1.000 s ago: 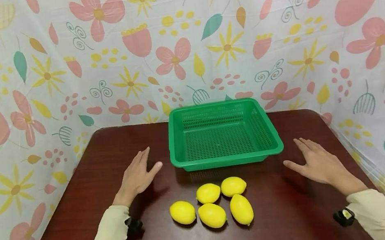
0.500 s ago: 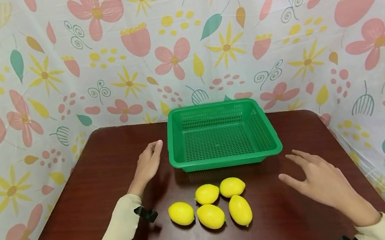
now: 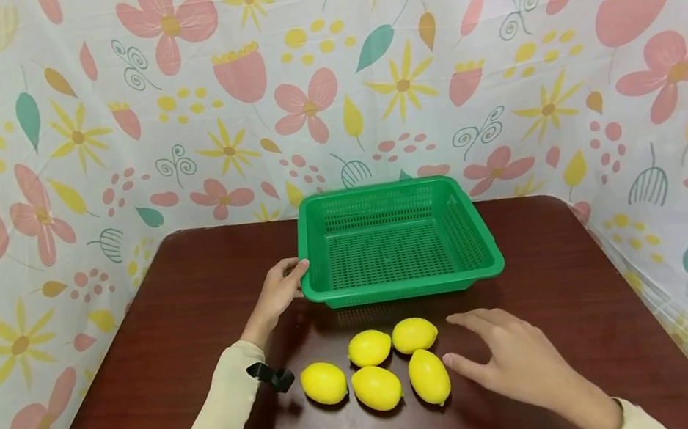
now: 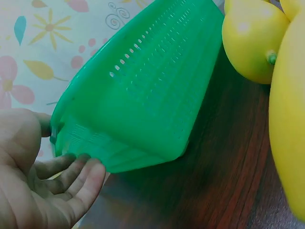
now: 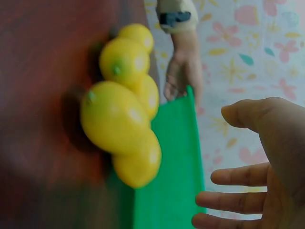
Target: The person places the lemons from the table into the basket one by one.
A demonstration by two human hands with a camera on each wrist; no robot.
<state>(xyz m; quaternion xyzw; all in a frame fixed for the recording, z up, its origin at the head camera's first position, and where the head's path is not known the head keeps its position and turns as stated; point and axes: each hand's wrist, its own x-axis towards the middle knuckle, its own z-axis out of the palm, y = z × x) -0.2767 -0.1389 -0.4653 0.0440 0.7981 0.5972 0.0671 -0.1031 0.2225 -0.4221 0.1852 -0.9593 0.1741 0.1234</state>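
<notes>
A green plastic basket [image 3: 390,256] with slotted walls stands upright on the table, and nothing lies in it. My left hand [image 3: 277,291] grips its left rim, thumb on the rim and fingers curled below it against the outer wall, as the left wrist view shows. Several yellow lemons lie in a loose cluster in front of the basket, among them a right front lemon [image 3: 430,377], a back right lemon [image 3: 415,336] and a leftmost lemon [image 3: 325,383]. My right hand [image 3: 515,359] hovers just right of them, fingers spread and holding nothing; the right wrist view shows a gap to the lemons [image 5: 114,117].
The dark red-brown wooden table [image 3: 159,361] has rounded back corners. A floral cloth [image 3: 308,64] hangs close behind it and along both sides. A black strap [image 3: 271,377] sits on the left sleeve.
My left hand has moved right and taken hold of the basket's left rim. My right hand has moved left and nearer, towards the lemons. The basket and lemons have stayed put.
</notes>
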